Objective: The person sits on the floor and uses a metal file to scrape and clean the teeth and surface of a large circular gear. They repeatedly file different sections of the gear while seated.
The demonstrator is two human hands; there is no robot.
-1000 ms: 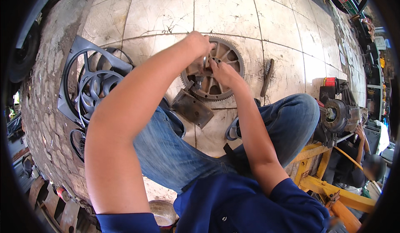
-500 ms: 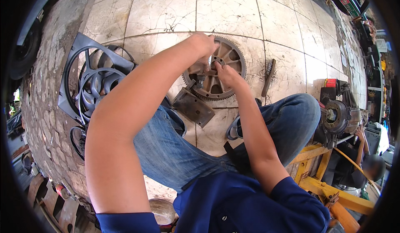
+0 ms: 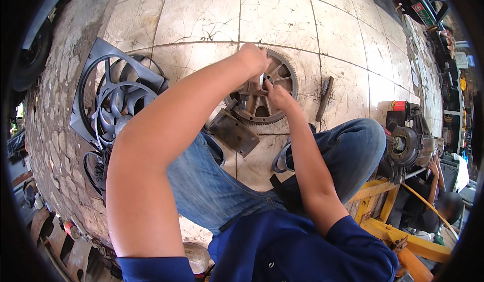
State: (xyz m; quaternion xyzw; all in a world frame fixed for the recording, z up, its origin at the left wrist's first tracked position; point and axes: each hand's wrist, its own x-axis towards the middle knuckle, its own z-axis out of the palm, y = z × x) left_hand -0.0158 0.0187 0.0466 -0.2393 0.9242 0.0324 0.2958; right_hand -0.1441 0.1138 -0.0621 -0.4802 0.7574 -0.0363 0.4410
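Observation:
A toothed flywheel [image 3: 289, 70] lies on the tiles between my feet, with spokes and a drilled hub. Bent over its left side, my left hand [image 3: 254, 60] is closed, its fingers mostly hidden behind the wrist. A small pale piece shows under those fingers, too little of it to name. My right hand [image 3: 280, 97] reaches the hub from the near side, fingers curled in and fingertips close to the left hand's. What it grips there is hidden. Against the wheel's near left edge sits a dark metal bracket [image 3: 236, 135] with a flat drilled plate.
A wire brush [image 3: 325, 98] lies right of the wheel. Fan shrouds [image 3: 93, 88] stand at the left. On the right are a greasy gear housing [image 3: 403, 146], a yellow metal frame [image 3: 380, 226] and another person's hand [image 3: 434, 166]. A round metal pan [image 3: 196, 257] sits near my left side.
My left hand has shifted slightly right and down over the wheel, and a pale piece now shows beneath it. The right hand has moved slightly nearer me at the hub.

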